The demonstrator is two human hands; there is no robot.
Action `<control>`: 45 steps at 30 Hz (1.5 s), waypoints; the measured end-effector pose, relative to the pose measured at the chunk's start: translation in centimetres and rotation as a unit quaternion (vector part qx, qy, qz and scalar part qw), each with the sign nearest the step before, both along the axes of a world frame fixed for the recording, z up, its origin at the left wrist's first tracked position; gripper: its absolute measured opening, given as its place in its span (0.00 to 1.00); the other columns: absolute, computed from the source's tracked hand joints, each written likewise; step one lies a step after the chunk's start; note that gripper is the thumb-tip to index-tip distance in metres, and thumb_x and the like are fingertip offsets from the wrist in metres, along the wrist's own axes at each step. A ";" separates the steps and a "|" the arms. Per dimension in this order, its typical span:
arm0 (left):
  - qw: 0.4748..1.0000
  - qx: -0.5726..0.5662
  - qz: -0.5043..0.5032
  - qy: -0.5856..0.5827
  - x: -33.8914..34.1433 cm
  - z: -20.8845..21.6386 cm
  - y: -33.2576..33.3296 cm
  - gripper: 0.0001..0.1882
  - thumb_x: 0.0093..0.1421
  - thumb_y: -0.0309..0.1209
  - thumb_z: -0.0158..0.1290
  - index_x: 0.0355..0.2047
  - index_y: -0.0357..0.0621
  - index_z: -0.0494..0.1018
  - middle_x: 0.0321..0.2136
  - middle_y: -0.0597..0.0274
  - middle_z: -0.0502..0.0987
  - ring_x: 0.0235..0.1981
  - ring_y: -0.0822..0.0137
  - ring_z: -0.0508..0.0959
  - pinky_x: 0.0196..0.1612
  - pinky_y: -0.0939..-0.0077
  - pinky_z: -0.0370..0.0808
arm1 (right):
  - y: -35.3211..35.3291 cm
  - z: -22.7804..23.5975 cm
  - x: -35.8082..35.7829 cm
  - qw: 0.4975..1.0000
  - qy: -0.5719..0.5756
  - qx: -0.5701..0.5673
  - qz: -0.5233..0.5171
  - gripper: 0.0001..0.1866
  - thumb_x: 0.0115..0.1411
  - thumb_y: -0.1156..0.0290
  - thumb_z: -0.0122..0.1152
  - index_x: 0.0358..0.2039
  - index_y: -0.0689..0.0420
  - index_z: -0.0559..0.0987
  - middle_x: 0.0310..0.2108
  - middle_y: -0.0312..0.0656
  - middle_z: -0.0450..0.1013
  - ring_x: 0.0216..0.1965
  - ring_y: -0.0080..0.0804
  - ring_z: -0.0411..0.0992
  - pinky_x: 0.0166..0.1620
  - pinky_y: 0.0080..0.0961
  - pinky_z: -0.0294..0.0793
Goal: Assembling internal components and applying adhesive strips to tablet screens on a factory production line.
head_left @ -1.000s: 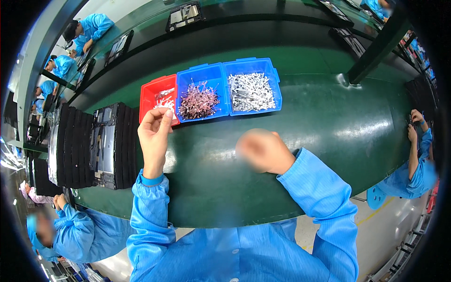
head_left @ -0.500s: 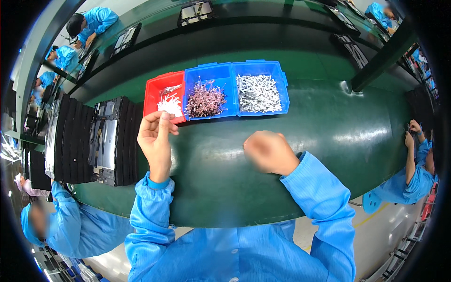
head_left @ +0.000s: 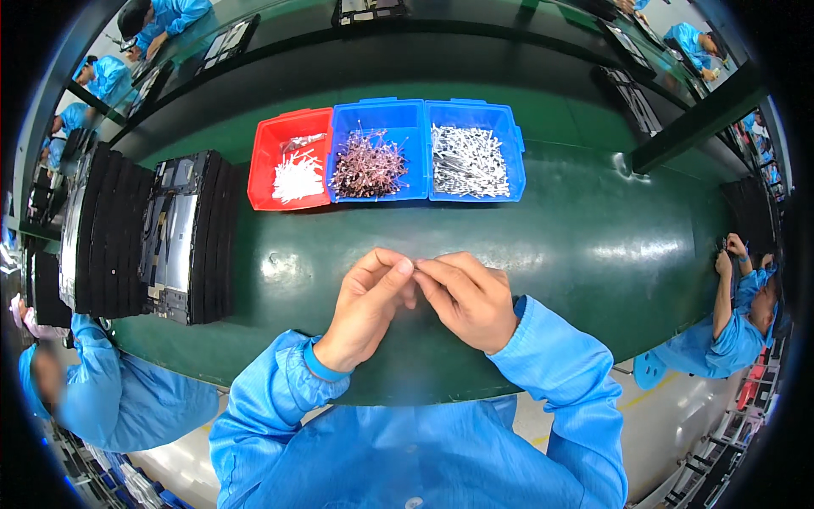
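Over the green tabletop (head_left: 407, 356), my left hand (head_left: 369, 301) and my right hand (head_left: 471, 299) meet with their fingertips pinched together. Whatever lies between the fingertips is too small to make out. Beyond them stands a row of bins. The red bin (head_left: 254, 182) holds short white sticks (head_left: 297, 176) and a bit of clear plastic. In the middle blue bin (head_left: 377, 110) lies a heap of thin pinkish-brown pieces with dark ends (head_left: 369, 165). White and black slim pieces (head_left: 471, 161) fill much of the right blue bin (head_left: 515, 174).
Stacks of black-framed panels (head_left: 178, 242) stand upright on the left of the table. A dark green post (head_left: 695, 119) rises at the right, and a shelf (head_left: 475, 55) runs along the back. Co-workers in blue sit at left and right (head_left: 712, 331).
My left hand has come away from beside the red bin, moving right and nearer to me. My right hand has shifted slightly left, and the fingertips of both now meet.
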State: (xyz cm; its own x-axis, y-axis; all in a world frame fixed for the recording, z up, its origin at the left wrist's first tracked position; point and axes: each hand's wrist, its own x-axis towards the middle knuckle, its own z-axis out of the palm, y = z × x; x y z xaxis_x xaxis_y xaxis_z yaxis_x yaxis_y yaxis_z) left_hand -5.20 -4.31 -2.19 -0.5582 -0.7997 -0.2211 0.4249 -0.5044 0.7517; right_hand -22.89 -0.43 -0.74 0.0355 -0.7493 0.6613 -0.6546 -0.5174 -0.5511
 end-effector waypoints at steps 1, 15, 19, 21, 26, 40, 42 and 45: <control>1.000 0.007 -0.001 0.009 0.0 0.0 0.2 0.07 0.71 0.32 0.54 0.43 0.43 0.74 0.36 0.66 0.79 0.36 0.75 0.77 0.43 0.76 0.75 | -0.1 0.0 -0.1 1.000 0.009 -0.030 -0.005 0.11 0.52 0.81 0.72 0.37 0.59 0.84 0.29 0.39 0.77 0.23 0.30 0.78 0.24 0.23 0.77; 0.989 -0.143 0.025 -0.009 -0.2 0.5 0.7 0.08 0.67 0.19 0.54 0.45 0.36 0.79 0.39 0.57 0.80 0.40 0.68 0.81 0.46 0.72 0.80 | 1.8 1.6 0.0 0.948 -0.274 0.131 0.099 0.06 0.61 0.83 0.64 0.39 0.63 0.82 0.31 0.40 0.79 0.29 0.19 0.76 0.28 0.18 0.72; 0.972 -0.226 0.043 -0.045 -0.2 0.7 0.7 0.08 0.65 0.16 0.54 0.43 0.35 0.79 0.44 0.55 0.77 0.41 0.66 0.81 0.46 0.72 0.81 | 2.1 0.9 -0.1 0.925 -0.319 0.178 0.106 0.05 0.62 0.82 0.65 0.39 0.61 0.82 0.32 0.37 0.79 0.28 0.17 0.73 0.27 0.15 0.69; 0.966 -0.246 0.043 -0.061 -0.2 0.7 0.7 0.08 0.65 0.15 0.54 0.43 0.34 0.79 0.45 0.55 0.75 0.41 0.66 0.81 0.46 0.72 0.81 | 2.1 0.8 -0.1 0.921 -0.330 0.175 0.106 0.05 0.62 0.81 0.65 0.38 0.61 0.82 0.32 0.37 0.79 0.27 0.16 0.73 0.27 0.15 0.68; 0.983 -0.177 0.049 0.012 -0.7 0.3 1.0 0.08 0.66 0.17 0.54 0.45 0.35 0.78 0.45 0.55 0.75 0.42 0.65 0.81 0.47 0.70 0.81 | 2.2 0.7 0.1 0.916 -0.343 0.180 0.109 0.03 0.63 0.83 0.63 0.37 0.63 0.80 0.31 0.41 0.79 0.26 0.16 0.74 0.28 0.15 0.70; 0.971 -0.232 0.060 -0.024 -0.1 0.1 1.2 0.07 0.63 0.16 0.57 0.41 0.36 0.79 0.43 0.56 0.77 0.44 0.66 0.79 0.50 0.72 0.78 | 1.8 1.0 0.1 0.984 -0.167 0.033 0.059 0.08 0.55 0.84 0.69 0.35 0.61 0.81 0.26 0.39 0.77 0.19 0.20 0.72 0.21 0.20 0.69; 0.960 -0.268 0.063 -0.049 -0.1 0.1 1.1 0.08 0.62 0.16 0.58 0.41 0.36 0.80 0.42 0.56 0.78 0.44 0.67 0.79 0.50 0.73 0.77 | 1.6 0.8 0.1 0.986 -0.155 0.012 0.054 0.09 0.54 0.84 0.70 0.34 0.61 0.81 0.26 0.39 0.77 0.19 0.21 0.72 0.21 0.21 0.70; 0.958 -0.272 0.071 -0.065 -0.2 0.5 1.4 0.08 0.61 0.15 0.58 0.40 0.35 0.80 0.42 0.55 0.78 0.45 0.67 0.78 0.49 0.74 0.76 | 1.7 0.8 0.1 0.987 -0.155 0.004 0.051 0.09 0.52 0.84 0.70 0.33 0.61 0.81 0.26 0.39 0.77 0.19 0.22 0.72 0.20 0.22 0.70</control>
State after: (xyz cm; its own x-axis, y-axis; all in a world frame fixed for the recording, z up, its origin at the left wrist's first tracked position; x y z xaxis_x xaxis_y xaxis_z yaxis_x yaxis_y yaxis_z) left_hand -5.36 -2.95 -1.70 -0.4320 -0.8817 0.1895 0.3454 0.0323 0.9379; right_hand -22.75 1.24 0.04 -0.0915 -0.7571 0.6468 -0.3985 -0.5675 -0.7206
